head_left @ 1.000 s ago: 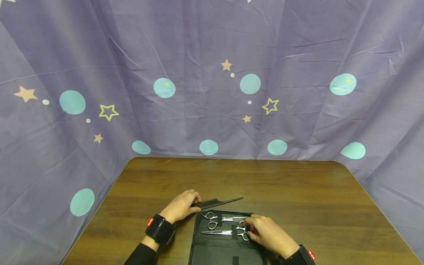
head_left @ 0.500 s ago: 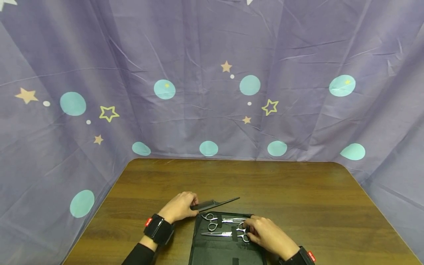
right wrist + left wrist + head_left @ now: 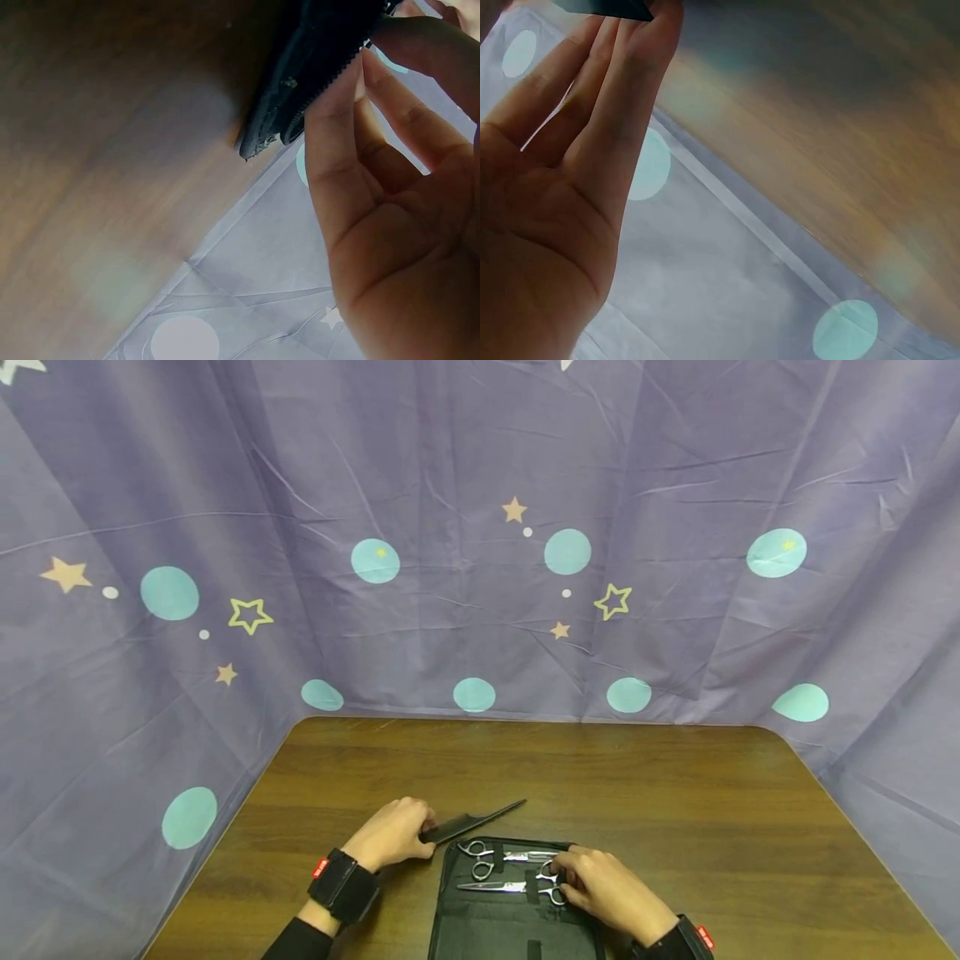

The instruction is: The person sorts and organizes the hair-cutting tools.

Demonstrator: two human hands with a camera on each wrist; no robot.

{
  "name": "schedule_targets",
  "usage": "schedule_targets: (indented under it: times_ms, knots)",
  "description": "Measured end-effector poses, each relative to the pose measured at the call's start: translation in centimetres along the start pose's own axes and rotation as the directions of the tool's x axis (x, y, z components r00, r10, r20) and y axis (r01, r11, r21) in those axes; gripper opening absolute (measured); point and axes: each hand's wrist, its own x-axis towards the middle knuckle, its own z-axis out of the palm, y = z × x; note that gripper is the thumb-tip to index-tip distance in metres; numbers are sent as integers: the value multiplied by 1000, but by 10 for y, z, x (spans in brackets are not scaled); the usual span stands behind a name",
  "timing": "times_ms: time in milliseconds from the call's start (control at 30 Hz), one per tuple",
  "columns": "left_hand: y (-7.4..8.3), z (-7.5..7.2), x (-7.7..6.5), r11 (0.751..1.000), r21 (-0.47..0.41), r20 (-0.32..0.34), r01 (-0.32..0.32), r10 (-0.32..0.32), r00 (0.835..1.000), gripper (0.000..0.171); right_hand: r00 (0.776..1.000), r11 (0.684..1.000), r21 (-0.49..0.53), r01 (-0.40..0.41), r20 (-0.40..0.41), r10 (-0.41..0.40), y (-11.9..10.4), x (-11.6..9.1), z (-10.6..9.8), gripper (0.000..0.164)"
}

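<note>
My left hand [image 3: 390,835] pinches a black rat-tail comb [image 3: 453,829] by its toothed end, just beyond the case's far left corner. The comb's thin tail points away to the right. In the left wrist view, a dark piece of the comb [image 3: 611,7] shows at the fingertips. My right hand [image 3: 611,893] curls over the right edge of a black zip case [image 3: 487,935], thumb and fingers at the finger rings of the nearer scissors [image 3: 498,887]. These are tucked under a black loop, and the hand partly hides their rings. Farther scissors [image 3: 517,857] lie above them.
The case lies unfolded at the near edge of the wooden table [image 3: 645,777]. Another black loop [image 3: 534,950] sits lower on the case. A purple curtain [image 3: 465,627] with stars and dots hangs behind and beside the table.
My left hand has drawn the comb to the left, away from the scissors, and the comb's tail now slants up more. The right hand has stayed at the nearer scissors.
</note>
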Motion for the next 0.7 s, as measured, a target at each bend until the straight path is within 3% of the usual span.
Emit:
schedule_targets:
  times_ms: [333, 500, 700]
  knots:
    - [-7, -9, -38, 997, -74, 84, -24, 30, 996, 29, 1000, 1000, -9, 7, -10, -8, 1, -1, 1, 15]
    - [-2, -10, -56, 993, -115, 93, -36, 47, 995, 30, 1000, 1000, -18, 14, -27, -15, 2, -2, 2, 15]
    - [8, -11, -75, 994, -90, 129, -62, 73, 989, 28, 1000, 1000, -19, 4, -10, -4, 3, -1, 2, 15]
